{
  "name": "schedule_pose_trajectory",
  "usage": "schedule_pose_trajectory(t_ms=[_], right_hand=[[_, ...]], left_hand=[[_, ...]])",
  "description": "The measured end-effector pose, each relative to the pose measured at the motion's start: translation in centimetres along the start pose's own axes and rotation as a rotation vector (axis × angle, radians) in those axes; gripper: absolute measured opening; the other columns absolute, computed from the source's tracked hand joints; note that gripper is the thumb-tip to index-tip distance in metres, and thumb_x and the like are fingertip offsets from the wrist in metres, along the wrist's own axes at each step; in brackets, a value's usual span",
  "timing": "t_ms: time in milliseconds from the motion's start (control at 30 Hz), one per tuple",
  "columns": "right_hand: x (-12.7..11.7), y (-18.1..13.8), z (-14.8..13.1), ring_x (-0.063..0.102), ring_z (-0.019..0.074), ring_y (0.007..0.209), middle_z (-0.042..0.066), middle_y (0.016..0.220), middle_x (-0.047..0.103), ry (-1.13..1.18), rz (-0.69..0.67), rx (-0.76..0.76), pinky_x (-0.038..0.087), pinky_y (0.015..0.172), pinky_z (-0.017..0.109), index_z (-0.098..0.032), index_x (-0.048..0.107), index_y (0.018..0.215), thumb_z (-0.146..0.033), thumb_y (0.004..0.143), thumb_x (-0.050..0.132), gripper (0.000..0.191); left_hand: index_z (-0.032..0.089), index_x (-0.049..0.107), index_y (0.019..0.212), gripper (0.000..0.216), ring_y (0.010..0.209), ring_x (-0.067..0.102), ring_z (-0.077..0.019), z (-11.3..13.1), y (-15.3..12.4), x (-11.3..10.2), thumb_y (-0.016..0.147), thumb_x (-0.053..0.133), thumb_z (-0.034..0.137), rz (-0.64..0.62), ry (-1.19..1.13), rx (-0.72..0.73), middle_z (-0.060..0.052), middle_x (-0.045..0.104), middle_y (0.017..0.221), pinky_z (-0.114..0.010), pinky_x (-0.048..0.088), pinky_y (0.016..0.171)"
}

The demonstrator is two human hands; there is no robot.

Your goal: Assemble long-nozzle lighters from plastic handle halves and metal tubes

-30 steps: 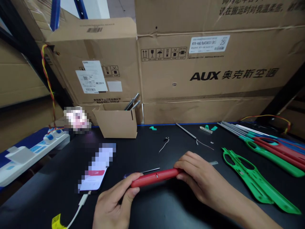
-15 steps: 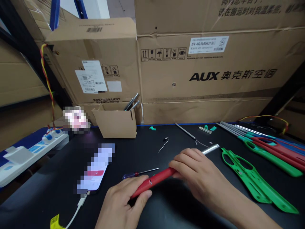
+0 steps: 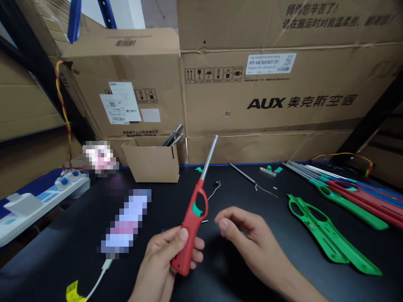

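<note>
Red plastic forms the handle of a long-nosed utility lighter [image 3: 189,222], gripped upright in the person's left hand [image 3: 159,262]. The fingers wrap behind the handle and the thumb lies across its front, towards the lower end. Above the hand, a green insert [image 3: 197,208] shows inside the handle's looped opening, and a slim metal nozzle tube [image 3: 209,157] rises from the top, leaning slightly right. The right hand [image 3: 248,239] is open and empty, its fingers loosely curled, near the lighter but not touching it.

The lighter looks light and stiff. Its smooth plastic may be a little slippery, so the thick handle seems the best place to hold, while the thin tube is probably the part most easily bent.

Beneath the hands is a black tabletop [image 3: 239,272]. Beyond the lighter lies a thin metal rod [image 3: 242,173] trailing fine wire. To the right are green plastic shells [image 3: 327,235], red plastic shells [image 3: 359,197] and a row of metal tubes [image 3: 302,167]. To the left are a pixelated phone [image 3: 126,220] with a white charging cable [image 3: 102,272], and a small cardboard box [image 3: 150,165] holding metal rods [image 3: 172,136], set against large AUX cartons [image 3: 267,100].
</note>
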State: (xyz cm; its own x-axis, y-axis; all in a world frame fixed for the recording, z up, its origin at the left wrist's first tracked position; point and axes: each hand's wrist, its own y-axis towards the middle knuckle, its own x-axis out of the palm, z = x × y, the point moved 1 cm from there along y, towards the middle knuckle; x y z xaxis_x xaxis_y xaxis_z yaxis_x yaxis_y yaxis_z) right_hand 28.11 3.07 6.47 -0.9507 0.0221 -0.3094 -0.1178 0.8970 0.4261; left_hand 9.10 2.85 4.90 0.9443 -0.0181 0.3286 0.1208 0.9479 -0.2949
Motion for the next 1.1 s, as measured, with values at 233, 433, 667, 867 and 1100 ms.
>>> schedule_pose_trajectory(t_ms=[233,433,667,867,1100], right_hand=[[2.5,1.8,0.5,0.044,0.0104,0.056,0.0,0.062,0.055,0.285,-0.217,0.325,0.039,0.058,0.023,-0.014,0.061,0.069,-0.045,0.093,0.053,0.04],[2.3,1.8,0.2,0.05,0.0115,0.06,0.0,0.066,0.059,0.16,-0.227,0.31,0.041,0.06,0.022,-0.015,0.061,0.072,-0.033,0.095,0.047,0.033],[1.9,1.8,0.4,0.053,0.0116,0.06,0.0,0.066,0.061,0.112,-0.242,0.302,0.042,0.06,0.022,-0.015,0.06,0.072,-0.034,0.095,0.047,0.033],[1.7,2.3,0.5,0.053,0.0115,0.055,0.001,0.062,0.063,0.012,-0.212,0.313,0.039,0.054,0.022,-0.016,0.058,0.066,-0.03,0.095,0.044,0.034],[1.3,1.7,-1.0,0.051,0.012,0.048,0.0,0.056,0.061,-0.27,-0.155,0.252,0.03,0.048,0.023,-0.019,0.053,0.063,-0.034,0.095,0.042,0.037]], left_hand=[[0.009,0.073,0.076,0.017,0.045,0.063,-0.0106,-0.7,0.1,1.5,0.075,0.08,0.025,-0.111,-0.174,-0.224,-0.006,0.072,0.06,-0.016,0.048,0.042],[0.009,0.071,0.072,0.019,0.045,0.062,-0.0094,-1.3,0.6,1.2,0.075,0.081,0.026,-0.182,-0.193,-0.222,-0.005,0.071,0.061,-0.016,0.048,0.042],[0.01,0.071,0.079,0.022,0.049,0.065,-0.0097,-1.6,1.0,1.0,0.079,0.078,0.03,-0.266,-0.202,-0.264,-0.004,0.072,0.065,-0.017,0.051,0.046],[0.011,0.07,0.09,0.03,0.052,0.068,-0.0109,-1.6,1.0,0.8,0.076,0.081,0.036,-0.367,-0.201,-0.294,-0.005,0.073,0.067,-0.019,0.054,0.05],[0.015,0.069,0.102,0.043,0.059,0.066,-0.0067,-2.4,1.3,-0.2,0.068,0.088,0.034,-0.589,-0.131,-0.276,-0.004,0.07,0.076,-0.014,0.046,0.056]])
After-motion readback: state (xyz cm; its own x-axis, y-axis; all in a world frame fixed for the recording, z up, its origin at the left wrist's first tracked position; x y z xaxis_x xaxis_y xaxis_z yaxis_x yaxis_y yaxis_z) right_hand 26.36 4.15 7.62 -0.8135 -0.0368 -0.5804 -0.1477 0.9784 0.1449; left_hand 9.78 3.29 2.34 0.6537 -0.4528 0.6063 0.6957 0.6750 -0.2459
